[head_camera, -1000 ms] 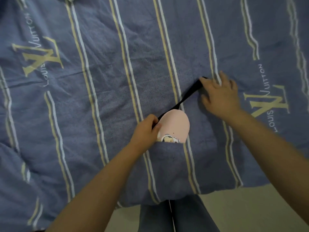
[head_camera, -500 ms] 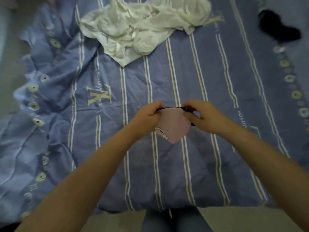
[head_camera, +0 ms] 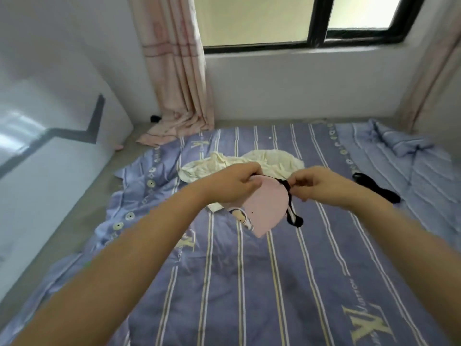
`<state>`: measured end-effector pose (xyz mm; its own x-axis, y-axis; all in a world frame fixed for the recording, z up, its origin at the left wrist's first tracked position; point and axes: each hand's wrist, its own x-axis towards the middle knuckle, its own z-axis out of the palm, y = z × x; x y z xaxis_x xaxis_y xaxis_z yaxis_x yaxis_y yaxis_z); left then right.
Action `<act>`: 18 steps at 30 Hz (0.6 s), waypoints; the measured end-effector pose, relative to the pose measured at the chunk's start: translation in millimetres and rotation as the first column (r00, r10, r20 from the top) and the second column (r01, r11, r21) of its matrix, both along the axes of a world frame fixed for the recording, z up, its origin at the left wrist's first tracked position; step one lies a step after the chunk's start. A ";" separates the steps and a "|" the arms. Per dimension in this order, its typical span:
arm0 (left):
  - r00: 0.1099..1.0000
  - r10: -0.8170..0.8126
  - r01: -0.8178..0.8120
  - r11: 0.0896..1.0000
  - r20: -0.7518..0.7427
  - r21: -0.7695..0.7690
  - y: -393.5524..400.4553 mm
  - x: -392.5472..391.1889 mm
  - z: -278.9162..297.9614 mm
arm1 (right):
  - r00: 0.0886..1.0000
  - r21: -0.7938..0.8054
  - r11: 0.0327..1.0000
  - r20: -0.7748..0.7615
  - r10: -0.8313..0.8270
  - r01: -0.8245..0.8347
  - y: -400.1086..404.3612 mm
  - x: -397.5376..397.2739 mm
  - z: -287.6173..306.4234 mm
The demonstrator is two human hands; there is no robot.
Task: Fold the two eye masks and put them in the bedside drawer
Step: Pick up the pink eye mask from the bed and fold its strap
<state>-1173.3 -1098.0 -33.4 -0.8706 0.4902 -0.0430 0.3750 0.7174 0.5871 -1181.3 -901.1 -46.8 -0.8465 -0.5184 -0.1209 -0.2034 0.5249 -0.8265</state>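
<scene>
A folded pink eye mask (head_camera: 265, 208) with a small cartoon print hangs in the air above the bed. My left hand (head_camera: 232, 181) pinches its upper left edge. My right hand (head_camera: 316, 182) holds the mask's black strap (head_camera: 290, 208), which is gathered at the fingers and dangles down the mask's right side. A black eye mask (head_camera: 376, 187) lies flat on the blue striped bedspread (head_camera: 249, 283), to the right of my right hand. No drawer is in view.
A crumpled cream cloth (head_camera: 272, 161) lies on the bed behind my hands. A pink curtain (head_camera: 179, 71) hangs at the back left and pools on the bed's far edge. A white wall (head_camera: 50, 121) runs along the left, a window (head_camera: 311, 18) at the back.
The mask has been lifted off the bed and both hands have risen with it. The strap, stretched out a second ago, is now bunched at my right hand. The view has tilted up.
</scene>
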 end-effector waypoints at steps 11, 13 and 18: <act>0.983 -0.036 0.015 0.992 -0.178 -0.122 -16.8 4.8 54.0 | 0.958 0.121 0.993 -0.286 0.024 0.011 -0.1 -1.6 46.2; 0.986 -0.075 0.052 0.987 -0.151 -0.152 -20.7 4.0 60.0 | 0.949 0.262 0.965 -0.306 0.069 0.014 4.6 -1.3 53.0; 0.977 -0.113 0.066 0.967 -0.181 -0.245 -24.6 0.7 74.3 | 0.886 0.269 0.962 -0.455 0.093 0.038 6.1 -1.0 54.7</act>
<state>-1172.7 -1122.6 40.9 -0.8267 0.5627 -0.0028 0.5332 0.7849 0.3157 -1182.3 -895.0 7.9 -0.8253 -0.5463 0.1428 -0.5427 0.6977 -0.4676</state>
